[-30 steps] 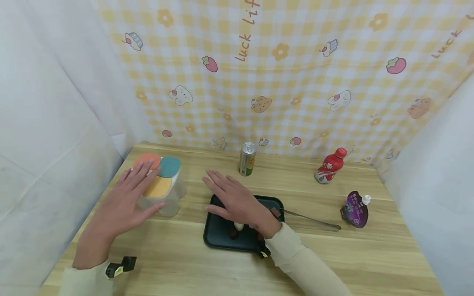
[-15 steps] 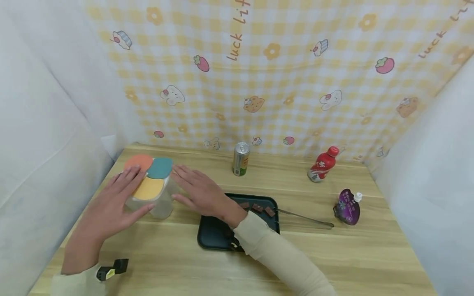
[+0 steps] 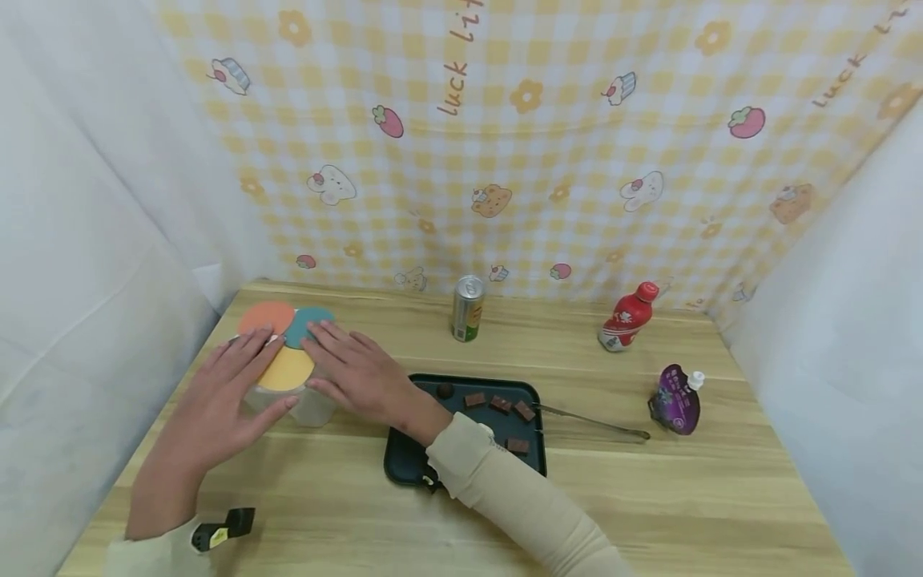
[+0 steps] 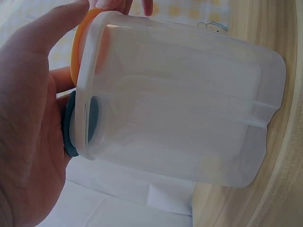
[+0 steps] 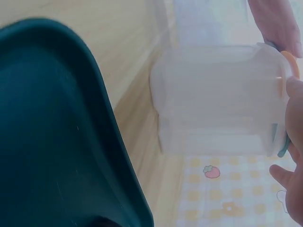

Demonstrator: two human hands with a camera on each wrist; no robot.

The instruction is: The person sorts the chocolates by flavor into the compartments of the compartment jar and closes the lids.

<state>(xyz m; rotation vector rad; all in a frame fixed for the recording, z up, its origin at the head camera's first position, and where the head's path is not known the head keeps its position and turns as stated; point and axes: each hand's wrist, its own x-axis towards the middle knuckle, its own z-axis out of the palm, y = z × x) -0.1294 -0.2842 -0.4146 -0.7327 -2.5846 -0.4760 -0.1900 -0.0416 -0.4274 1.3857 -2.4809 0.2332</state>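
Observation:
A translucent plastic container (image 3: 313, 411) stands at the table's left, its top covered by round flaps: orange (image 3: 265, 317), teal (image 3: 310, 319) and yellow (image 3: 287, 369). A dark green flap (image 4: 70, 125) shows in the left wrist view. My left hand (image 3: 219, 405) lies over the lid's left side, fingers extended across it and thumb apart. From the right, my right hand (image 3: 368, 381) reaches onto the lid, fingertips on the teal flap and thumb by the yellow one. The container (image 5: 213, 101) looks empty through its walls in the right wrist view.
Under my right forearm is a dark tray (image 3: 404, 469) with several brown chocolate-like pieces (image 3: 501, 404). Metal tongs (image 3: 594, 421) extend off its right side. Behind stands a can (image 3: 469, 309); farther right are a red bottle (image 3: 629, 318) and a purple spouted pouch (image 3: 676, 401).
My right hand has moved left from above the tray onto the container's lid. My left hand has stayed on the lid. The head view has shifted slightly.

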